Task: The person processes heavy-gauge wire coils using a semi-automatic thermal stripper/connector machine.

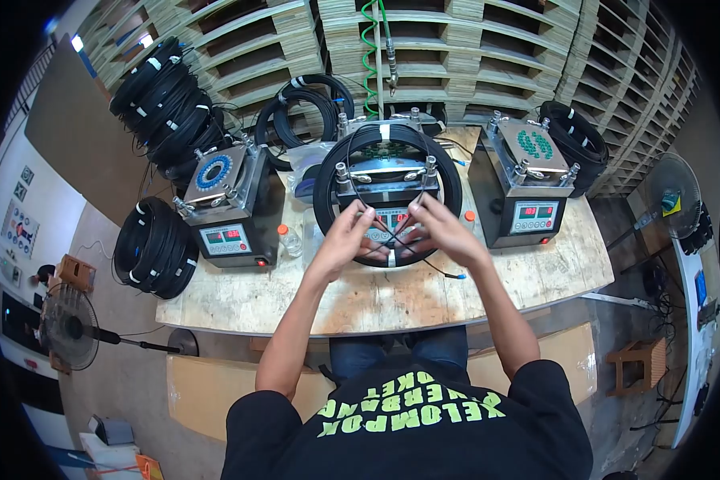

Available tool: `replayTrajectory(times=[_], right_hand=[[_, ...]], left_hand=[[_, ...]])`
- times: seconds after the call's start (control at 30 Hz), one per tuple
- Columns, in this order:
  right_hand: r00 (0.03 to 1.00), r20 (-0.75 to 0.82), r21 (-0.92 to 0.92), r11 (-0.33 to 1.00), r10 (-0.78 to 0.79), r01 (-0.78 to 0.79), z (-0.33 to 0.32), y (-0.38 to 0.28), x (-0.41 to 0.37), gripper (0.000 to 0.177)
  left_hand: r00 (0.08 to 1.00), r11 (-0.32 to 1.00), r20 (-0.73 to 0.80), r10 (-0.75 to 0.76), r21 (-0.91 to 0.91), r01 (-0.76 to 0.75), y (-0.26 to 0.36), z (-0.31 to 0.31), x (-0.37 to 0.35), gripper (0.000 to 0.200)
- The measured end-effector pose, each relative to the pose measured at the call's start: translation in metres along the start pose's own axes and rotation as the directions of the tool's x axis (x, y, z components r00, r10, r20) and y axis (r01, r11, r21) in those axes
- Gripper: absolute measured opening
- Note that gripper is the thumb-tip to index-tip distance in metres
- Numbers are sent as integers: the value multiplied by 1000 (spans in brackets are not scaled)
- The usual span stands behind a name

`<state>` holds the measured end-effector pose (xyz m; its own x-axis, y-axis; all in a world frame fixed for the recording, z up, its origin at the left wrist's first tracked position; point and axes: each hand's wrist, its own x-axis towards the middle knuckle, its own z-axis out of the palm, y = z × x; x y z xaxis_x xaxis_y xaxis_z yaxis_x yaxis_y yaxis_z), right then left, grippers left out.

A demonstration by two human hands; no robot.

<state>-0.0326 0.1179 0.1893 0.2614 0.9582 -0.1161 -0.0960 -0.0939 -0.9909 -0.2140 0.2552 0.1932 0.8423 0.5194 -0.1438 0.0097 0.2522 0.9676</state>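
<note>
A coil of thin black cable (328,172), bound with white tape, rests over the middle machine (386,172) on the wooden table (456,292). My left hand (346,232) and my right hand (438,227) are raised in front of that machine. Each pinches a thin black strand of the cable between fingertips. The strands cross between my hands. A loose cable end with a blue connector (456,275) lies on the table below my right hand.
Two more machines with red displays stand at the left (230,210) and right (528,192). Bundles of black cable coils lie at the left (156,248), back left (168,108) and back right (576,140). Stacked wooden pallets (472,48) stand behind. Fans stand on the floor left (68,328) and right (674,196).
</note>
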Motion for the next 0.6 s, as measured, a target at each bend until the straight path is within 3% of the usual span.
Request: replayTrajectory(times=[0.07, 0.13, 0.17, 0.27, 0.3, 0.4, 0.43, 0.47, 0.5, 0.53, 0.6], right_hand=[[998, -33, -94, 995, -48, 45, 12, 5, -1, 34], [998, 49, -49, 998, -33, 35, 0, 6, 1, 29], [995, 54, -179, 979, -87, 96, -5, 4, 2, 27], [966, 100, -529, 810, -238, 254, -23, -11, -4, 24], [951, 124, -626, 722, -282, 295, -30, -21, -11, 23], [845, 193, -812, 401, -499, 423, -73, -23, -7, 24], [877, 103, -862, 397, -470, 314, -79, -32, -11, 19], [838, 96, -924, 266, -537, 276, -90, -32, -10, 20], [803, 89, -977, 104, -589, 184, -89, -43, -12, 20], [765, 94, -996, -55, -638, 76, -89, -56, -15, 20], [707, 98, -978, -198, -700, -61, -96, -68, -11, 19]], left_hand=[[997, 994, 68, -23, 105, 16, 0, 0, -4, 30], [986, 985, 161, -35, 173, 7, -3, -5, -4, 28], [977, 978, 206, -45, 207, 2, -4, -9, -5, 27], [948, 869, 308, 79, 445, -217, 3, -25, -5, 26], [961, 858, 270, 57, 479, -185, 12, -33, -7, 22], [947, 589, 289, 140, 745, -315, 34, -65, -6, 17], [901, 434, 343, 264, 793, -429, 39, -77, -3, 16], [834, 256, 409, 371, 818, -515, 44, -87, 0, 14], [779, 34, 436, 450, 864, -503, 57, -91, -2, 16], [736, -169, 419, 532, 904, -393, 66, -90, -5, 17], [817, -316, 255, 517, 944, -95, 88, -88, -5, 18]])
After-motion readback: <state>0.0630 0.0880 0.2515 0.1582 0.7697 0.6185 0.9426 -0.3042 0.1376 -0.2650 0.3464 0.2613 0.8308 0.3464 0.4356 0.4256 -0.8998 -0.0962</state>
